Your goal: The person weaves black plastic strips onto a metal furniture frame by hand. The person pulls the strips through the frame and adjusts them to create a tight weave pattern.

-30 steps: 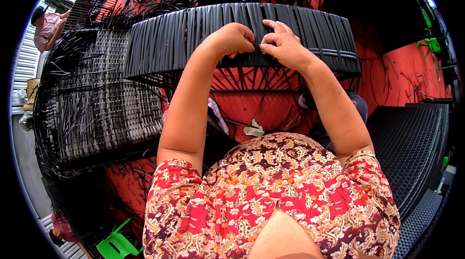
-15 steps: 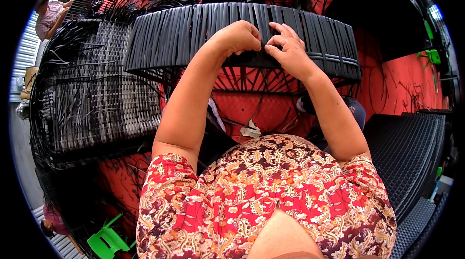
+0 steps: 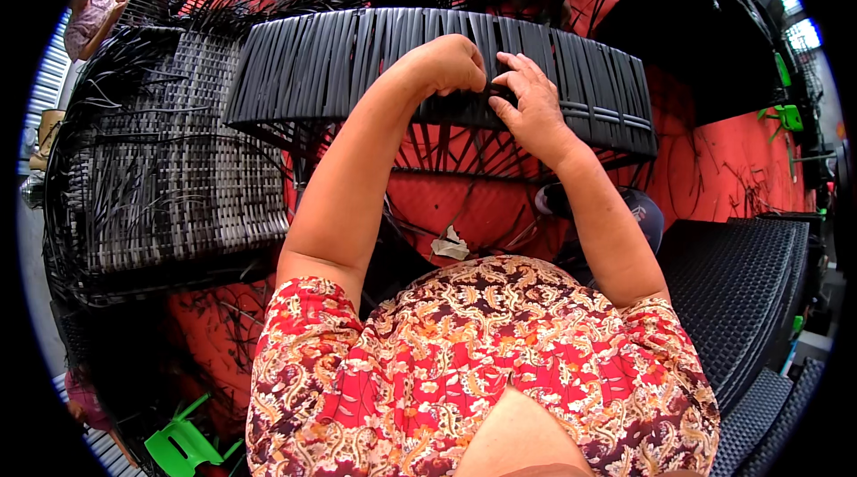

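Note:
In front of me is a curved frame wrapped with black, flat plastic strips set side by side, with open bars below. My left hand is closed against the middle of the wrapped face, fingers curled down; what they grip is hidden. Just to its right, my right hand rests on the strips with fingers and thumb apart. A dark strand seems to lie between the two hands, too small to make out well. Right of my right hand, glossy cross strands run lengthwise over the upright strips.
At left stands a grey-black woven panel with loose strip ends. Dark woven panels are stacked at right. A green plastic stool is at lower left. Strip scraps and a pale crumpled piece lie on the red floor. Another person is at far left.
My right hand's thumb and forefinger have moved apart, and the hand sits slightly lower. My left hand stays nearly in place. The whole view has shifted a little.

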`<control>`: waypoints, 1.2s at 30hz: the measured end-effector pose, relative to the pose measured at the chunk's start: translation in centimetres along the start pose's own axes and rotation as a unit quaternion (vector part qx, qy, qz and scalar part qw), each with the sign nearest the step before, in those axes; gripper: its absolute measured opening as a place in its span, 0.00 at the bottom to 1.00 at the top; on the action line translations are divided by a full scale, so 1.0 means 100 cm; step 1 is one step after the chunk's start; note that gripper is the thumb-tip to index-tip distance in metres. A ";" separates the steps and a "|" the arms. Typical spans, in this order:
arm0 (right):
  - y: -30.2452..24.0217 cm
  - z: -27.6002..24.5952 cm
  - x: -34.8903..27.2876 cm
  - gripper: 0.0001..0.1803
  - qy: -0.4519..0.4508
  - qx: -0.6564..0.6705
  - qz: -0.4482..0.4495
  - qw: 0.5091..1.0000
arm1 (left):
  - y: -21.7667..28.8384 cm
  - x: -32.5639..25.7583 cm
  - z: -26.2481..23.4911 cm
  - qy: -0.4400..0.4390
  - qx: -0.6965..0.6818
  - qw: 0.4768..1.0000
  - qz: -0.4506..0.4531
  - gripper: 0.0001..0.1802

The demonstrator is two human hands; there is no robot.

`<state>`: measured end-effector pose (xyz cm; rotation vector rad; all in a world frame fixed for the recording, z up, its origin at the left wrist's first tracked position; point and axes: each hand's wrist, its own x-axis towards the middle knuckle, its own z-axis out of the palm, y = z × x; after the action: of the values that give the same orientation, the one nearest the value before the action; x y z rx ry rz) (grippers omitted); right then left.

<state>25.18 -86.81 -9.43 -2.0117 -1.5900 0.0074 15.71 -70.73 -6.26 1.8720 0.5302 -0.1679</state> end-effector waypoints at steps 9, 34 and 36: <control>0.001 -0.010 0.012 0.10 -0.108 0.147 0.122 0.976 | -0.006 -0.006 -0.001 -0.001 -0.047 0.999 0.007 0.08; -0.018 -0.012 0.019 0.13 -0.010 0.069 -0.091 0.993 | 0.004 -0.053 -0.019 0.039 0.050 0.998 0.008 0.10; -0.020 -0.009 0.026 0.12 -0.087 0.089 -0.065 0.990 | 0.001 -0.058 -0.021 0.033 0.013 0.999 0.010 0.09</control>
<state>24.45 -84.63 -6.98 -1.8089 -1.7591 0.2725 10.31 -70.41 -3.26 1.9138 0.5555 -0.1006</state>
